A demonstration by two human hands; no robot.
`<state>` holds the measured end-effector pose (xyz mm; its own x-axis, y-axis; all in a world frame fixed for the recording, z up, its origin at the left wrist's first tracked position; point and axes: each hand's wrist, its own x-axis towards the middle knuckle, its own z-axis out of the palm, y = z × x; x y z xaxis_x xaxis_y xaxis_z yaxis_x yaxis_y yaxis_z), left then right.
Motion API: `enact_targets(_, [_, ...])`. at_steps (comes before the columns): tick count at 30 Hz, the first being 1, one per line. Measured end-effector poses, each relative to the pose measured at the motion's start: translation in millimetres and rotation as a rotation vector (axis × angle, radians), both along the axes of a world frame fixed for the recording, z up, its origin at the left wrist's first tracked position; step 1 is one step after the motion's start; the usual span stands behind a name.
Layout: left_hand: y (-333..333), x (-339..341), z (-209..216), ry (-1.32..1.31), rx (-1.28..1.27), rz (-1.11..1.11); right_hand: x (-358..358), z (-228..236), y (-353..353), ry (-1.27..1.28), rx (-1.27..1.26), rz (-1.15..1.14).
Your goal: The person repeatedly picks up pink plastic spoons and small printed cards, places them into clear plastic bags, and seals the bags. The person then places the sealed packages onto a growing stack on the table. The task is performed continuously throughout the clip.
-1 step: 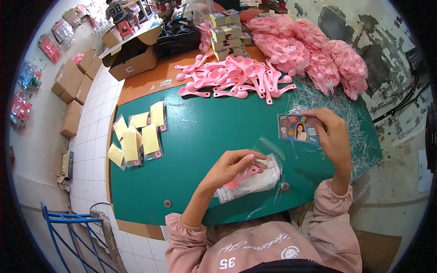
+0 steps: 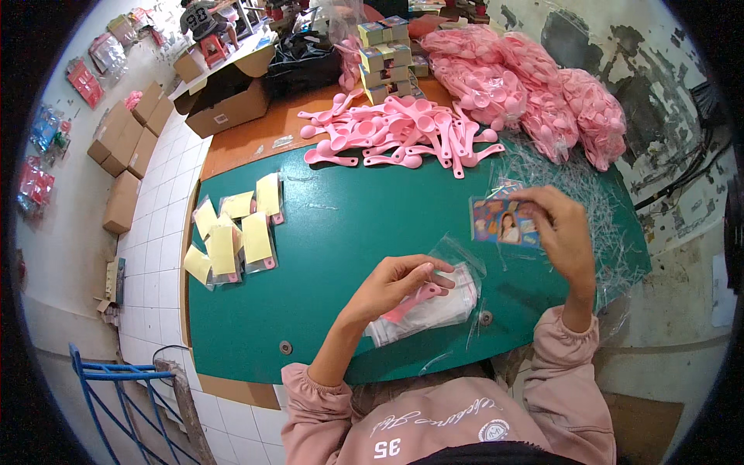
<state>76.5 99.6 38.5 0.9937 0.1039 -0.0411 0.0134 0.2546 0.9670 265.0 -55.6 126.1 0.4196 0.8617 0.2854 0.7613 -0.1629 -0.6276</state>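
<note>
Over a stack of clear plastic bags (image 2: 434, 316) near the table's front edge, my left hand (image 2: 399, 283) is closed, its thumb and fingers pinched at the mouth of the top bag. A pink measuring spoon (image 2: 407, 304) lies under that hand; whether it is inside the bag I cannot tell. To the right, my right hand (image 2: 559, 225) pinches a blue printed card (image 2: 496, 223) by its right side, slightly blurred. Just beyond it, more printed cards (image 2: 508, 186) lie partly hidden.
A heap of loose pink spoons (image 2: 395, 132) covers the far side of the green table (image 2: 325, 232). Filled bags with yellow cards (image 2: 232, 236) lie at left. Bulging bags of spoons (image 2: 535, 93), stacked card bundles (image 2: 384, 62), plastic scraps (image 2: 597, 225) and an open carton (image 2: 225, 105) stand around.
My right hand has shifted very slightly left with the card, which now looks blurred. My left hand and the bags have stayed in place.
</note>
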Motion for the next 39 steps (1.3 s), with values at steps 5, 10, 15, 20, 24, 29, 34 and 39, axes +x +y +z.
enact_targets(5, [-1.3, -0.4, -1.3, 0.061, -0.027, 0.05, -16.4, -2.9, 4.8, 0.375, 0.021, -0.057])
enact_targets(10, [-0.3, -1.2, 4.1, 0.159, -0.014, 0.081, -16.0, -0.9, 6.0, 0.077, -0.198, 0.185])
enact_targets(15, [-2.6, -0.8, -10.4, 0.068, 0.264, 0.015, -15.6, -2.8, 10.2, 0.017, -0.141, 0.244])
enact_targets(20, [-1.6, 0.1, 0.2, 0.141, 0.116, 0.089, -14.0, 0.0, 4.5, 0.159, 0.036, 0.089])
enact_targets(24, [-1.1, -0.3, -0.8, 0.253, 0.155, 0.063, -16.1, -6.0, 6.4, 0.03, -0.15, 0.177])
enact_targets(29, [-2.9, -0.5, -3.3, 0.175, 0.222, 0.02, -17.6, -5.1, 8.4, -0.013, -0.235, 0.261])
enact_targets(34, [-1.9, 0.3, -3.9, 0.148, 0.176, 0.047, -18.5, 3.3, 4.5, 0.163, 0.007, 0.038])
enact_targets(39, [0.3, -1.4, -4.3, 0.212, 0.135, 0.033, -18.1, -7.3, 6.7, 0.007, -0.142, 0.171])
